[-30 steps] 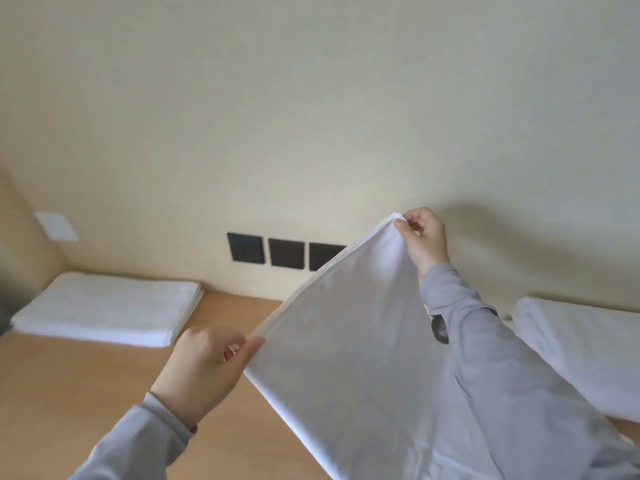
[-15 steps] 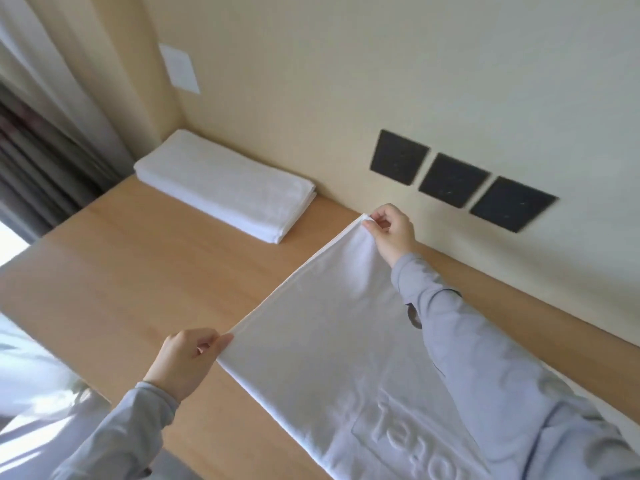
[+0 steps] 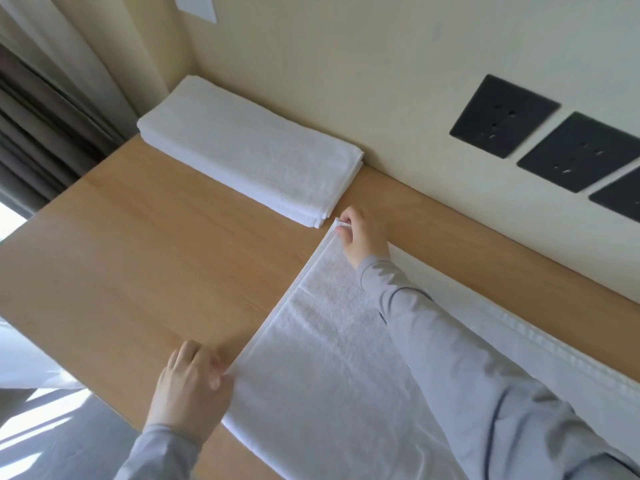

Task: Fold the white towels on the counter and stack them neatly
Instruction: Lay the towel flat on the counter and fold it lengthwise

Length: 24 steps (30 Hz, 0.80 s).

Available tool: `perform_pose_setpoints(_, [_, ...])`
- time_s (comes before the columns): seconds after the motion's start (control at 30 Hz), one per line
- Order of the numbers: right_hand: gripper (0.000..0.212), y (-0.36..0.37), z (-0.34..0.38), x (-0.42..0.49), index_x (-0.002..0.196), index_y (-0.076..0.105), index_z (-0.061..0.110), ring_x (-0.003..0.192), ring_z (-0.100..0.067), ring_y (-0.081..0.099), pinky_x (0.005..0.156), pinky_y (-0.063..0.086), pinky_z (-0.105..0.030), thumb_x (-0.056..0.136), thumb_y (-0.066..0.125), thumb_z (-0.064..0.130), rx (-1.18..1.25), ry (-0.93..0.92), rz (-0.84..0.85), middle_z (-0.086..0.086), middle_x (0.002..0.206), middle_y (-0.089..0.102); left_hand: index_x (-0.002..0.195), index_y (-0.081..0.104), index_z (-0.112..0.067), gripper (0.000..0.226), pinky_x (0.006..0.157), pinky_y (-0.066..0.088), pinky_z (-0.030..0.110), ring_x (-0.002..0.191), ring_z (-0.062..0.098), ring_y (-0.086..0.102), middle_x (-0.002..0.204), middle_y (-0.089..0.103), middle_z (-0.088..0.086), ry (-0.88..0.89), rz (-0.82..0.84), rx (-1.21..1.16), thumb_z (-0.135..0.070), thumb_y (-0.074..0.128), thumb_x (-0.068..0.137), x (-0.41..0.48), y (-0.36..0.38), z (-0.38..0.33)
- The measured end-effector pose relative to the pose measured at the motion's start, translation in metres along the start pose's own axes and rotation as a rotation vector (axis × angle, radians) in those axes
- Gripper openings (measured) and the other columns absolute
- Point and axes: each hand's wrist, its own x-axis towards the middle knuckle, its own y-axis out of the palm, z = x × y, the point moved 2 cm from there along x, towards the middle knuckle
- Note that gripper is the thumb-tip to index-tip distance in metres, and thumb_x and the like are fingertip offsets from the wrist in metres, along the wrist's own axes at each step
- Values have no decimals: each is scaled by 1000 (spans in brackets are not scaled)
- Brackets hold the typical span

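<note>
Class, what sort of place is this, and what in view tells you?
Probably a hotel room: a stack of folded white towels on a wooden counter, with heavy curtains beside it.

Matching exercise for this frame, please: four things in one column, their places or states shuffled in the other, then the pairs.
1. left hand
2. right hand
3. folded towels
4. black sockets

A. on the wall
B. pinches the far corner of the spread towel
C. lying on the counter, against the wall
D. pinches the near corner of the spread towel

Pairs: 1-D, 2-B, 3-C, 4-A
</note>
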Motion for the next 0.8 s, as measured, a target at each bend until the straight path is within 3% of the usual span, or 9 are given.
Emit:
perform_pose_setpoints(0.07, [14, 2, 0, -2, 104, 52, 13, 104, -19, 49, 91, 35, -35, 93, 50, 21, -201, -32, -37, 0, 118, 50, 91, 65, -4, 33, 69, 48, 42, 85, 39, 58, 99, 62, 15, 102, -57, 94, -21, 45, 72, 1, 6, -33])
perform_pose_setpoints(0.13, [19, 0, 7, -10, 110, 52, 14, 112, -21, 47, 92, 34, -37, 92, 51, 15, -274, -79, -126, -2, 129, 47, 115, 64, -6, 51, 80, 47, 44, 104, 40, 61, 123, 60, 17, 326, -18, 171, -35, 40, 81, 0, 26, -71])
perform_pose_setpoints(0.23, [36, -1, 29, -44, 108, 61, 5, 113, -28, 55, 94, 38, -41, 76, 57, -10, -49, -293, -214, -9, 121, 58, 134, 50, -8, 61, 104, 28, 38, 131, 30, 43, 143, 45, 9, 542, 94, 245, -45, 35, 89, 2, 54, -97])
perform_pose_setpoints(0.33, [31, 13, 32, -107, 121, 57, 2, 128, -26, 45, 107, 32, -41, 91, 48, 6, 57, -547, -28, -11, 133, 53, 129, 55, -4, 65, 111, 18, 36, 129, 28, 43, 137, 50, 14, 552, 135, 307, -48, 20, 96, 12, 64, -88])
perform_pose_setpoints(0.43, [46, 18, 8, -140, 141, 37, 12, 142, -16, 23, 115, 20, -43, 99, 33, 30, -128, -660, 206, -4, 150, 34, 133, 49, -2, 65, 113, 19, 38, 133, 26, 39, 140, 46, 16, 580, 130, 307, -46, 17, 97, 14, 72, -80])
perform_pose_setpoints(0.57, [55, -2, -35, -94, 146, 28, 14, 143, -16, 18, 114, 21, -48, 96, 31, 38, -351, -504, 231, -1, 153, 26, 146, 26, -6, 72, 116, 17, 37, 143, 17, 20, 155, 24, 5, 552, 64, 259, -54, 29, 92, 15, 76, -77])
perform_pose_setpoints(0.8, [57, -18, -62, -49, 149, 10, 12, 145, -17, 4, 117, 7, -42, 100, 25, 38, -461, -190, 193, -4, 158, 9, 149, 21, -13, 74, 118, 13, 37, 145, 17, 13, 157, 17, 3, 551, 22, 278, -60, 26, 92, 17, 77, -77])
